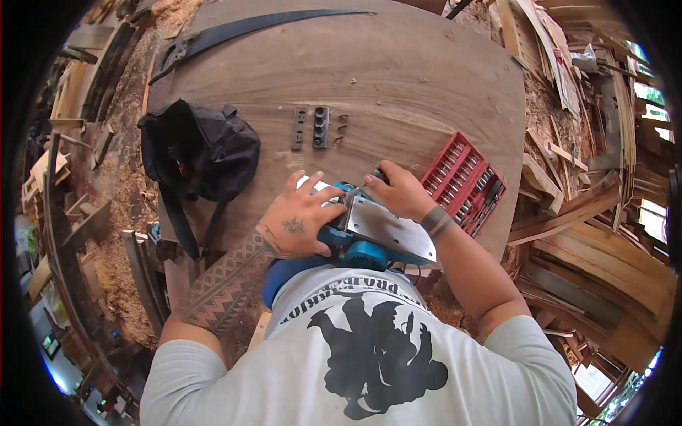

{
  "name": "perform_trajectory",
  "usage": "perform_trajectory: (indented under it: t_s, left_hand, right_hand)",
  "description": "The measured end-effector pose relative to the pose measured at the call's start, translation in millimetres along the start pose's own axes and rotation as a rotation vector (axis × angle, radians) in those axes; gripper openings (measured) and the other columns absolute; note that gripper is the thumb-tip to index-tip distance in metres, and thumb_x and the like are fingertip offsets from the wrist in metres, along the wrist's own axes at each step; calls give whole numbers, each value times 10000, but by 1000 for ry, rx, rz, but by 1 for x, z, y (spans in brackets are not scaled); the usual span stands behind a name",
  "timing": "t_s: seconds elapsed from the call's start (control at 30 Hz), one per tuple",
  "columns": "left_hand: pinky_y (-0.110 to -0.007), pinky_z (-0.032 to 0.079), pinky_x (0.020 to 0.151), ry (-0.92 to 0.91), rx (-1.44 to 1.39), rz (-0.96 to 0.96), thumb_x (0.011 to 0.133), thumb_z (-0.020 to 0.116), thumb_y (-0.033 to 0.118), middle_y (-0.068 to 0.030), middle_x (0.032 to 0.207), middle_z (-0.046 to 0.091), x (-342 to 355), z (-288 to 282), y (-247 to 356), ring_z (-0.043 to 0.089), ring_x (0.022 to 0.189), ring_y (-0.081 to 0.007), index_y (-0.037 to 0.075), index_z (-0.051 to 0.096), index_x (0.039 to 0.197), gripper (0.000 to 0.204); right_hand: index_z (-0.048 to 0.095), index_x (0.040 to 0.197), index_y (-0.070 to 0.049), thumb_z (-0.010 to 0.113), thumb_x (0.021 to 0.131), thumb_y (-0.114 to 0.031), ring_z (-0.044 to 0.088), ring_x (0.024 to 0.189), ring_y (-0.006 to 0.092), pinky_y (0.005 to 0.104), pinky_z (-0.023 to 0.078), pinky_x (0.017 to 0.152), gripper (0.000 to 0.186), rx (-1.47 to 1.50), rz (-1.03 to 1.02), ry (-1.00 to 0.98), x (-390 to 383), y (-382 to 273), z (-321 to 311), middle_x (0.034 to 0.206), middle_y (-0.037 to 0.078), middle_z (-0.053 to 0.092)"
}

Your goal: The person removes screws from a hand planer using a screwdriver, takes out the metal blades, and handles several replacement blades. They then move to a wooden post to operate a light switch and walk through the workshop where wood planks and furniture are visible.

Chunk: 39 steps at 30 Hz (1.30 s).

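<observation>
A teal electric planer (pixel 366 254) lies upside down at the table's near edge, against my shirt, its metal sole plate (pixel 391 228) facing up. My left hand (pixel 295 220) grips its left end, fingers spread over the body and the front plate. My right hand (pixel 398 193) is closed at the planer's far side, beside the cutter opening, pinching a small dark piece that I cannot make out. Beyond the hands lie a flat slotted metal plate (pixel 299 129), a dark bar with round holes (pixel 321 128) and several small bolts (pixel 342 128).
An open red socket set (pixel 465 183) lies right of my right hand. A black bag (pixel 199 153) sits at the left of the wooden table (pixel 412 71), its strap hanging toward me. A long handsaw (pixel 263 30) lies along the far edge. Wood scraps (pixel 604 270) and sawdust surround the table.
</observation>
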<state>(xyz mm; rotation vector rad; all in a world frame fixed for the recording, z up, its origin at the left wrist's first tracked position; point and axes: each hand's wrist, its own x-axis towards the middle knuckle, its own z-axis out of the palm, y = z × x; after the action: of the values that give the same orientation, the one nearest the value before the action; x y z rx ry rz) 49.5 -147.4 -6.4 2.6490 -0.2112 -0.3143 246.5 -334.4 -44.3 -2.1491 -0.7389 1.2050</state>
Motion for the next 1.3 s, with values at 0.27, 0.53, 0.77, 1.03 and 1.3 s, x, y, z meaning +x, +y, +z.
perform_trajectory:
  t_s: [0.27, 0.53, 0.77, 1.03, 1.3]
  left_hand:
    - [-517, 347, 1152, -54, -153, -1, 598, 851, 278, -56, 1379, 593, 1, 1, -16, 514, 1345, -299, 251, 666, 1352, 776]
    - [-477, 374, 1132, -65, -165, 29, 637, 868, 245, -58, 1366, 600, 6, 10, -14, 524, 1331, -300, 246, 677, 1349, 737]
    - [-489, 371, 1140, -132, -153, -48, 629, 888, 261, -51, 1365, 596, 6, 1, -7, 511, 1360, -288, 239, 666, 1377, 781]
    - [-487, 387, 1111, -38, -164, 21, 657, 905, 296, -41, 1345, 603, -3, 14, 3, 519, 1344, -284, 221, 656, 1380, 769]
    - [-488, 388, 1111, -7, -188, 2, 677, 905, 314, -41, 1342, 603, -5, 33, 19, 528, 1323, -279, 208, 652, 1387, 761]
  right_hand:
    - [631, 1083, 28, 668, 984, -388, 663, 964, 483, 509, 514, 827, 429, -222, -141, -24, 27, -3, 6, 993, 283, 698]
    - [616, 1030, 18, 660, 989, -376, 653, 983, 478, 529, 500, 835, 399, -318, -141, -40, 31, -5, 17, 1002, 274, 690]
    - [599, 1008, -30, 711, 955, -335, 659, 895, 464, 547, 496, 776, 329, -446, -524, -256, 41, -18, 0, 893, 237, 686]
    - [610, 998, -34, 709, 949, -371, 673, 910, 451, 542, 499, 784, 355, -436, -434, -390, 57, -17, 6, 907, 247, 689]
    - [708, 1056, -35, 640, 946, -390, 696, 1037, 449, 512, 548, 908, 378, -615, -142, -226, 32, -25, 29, 1050, 248, 740]
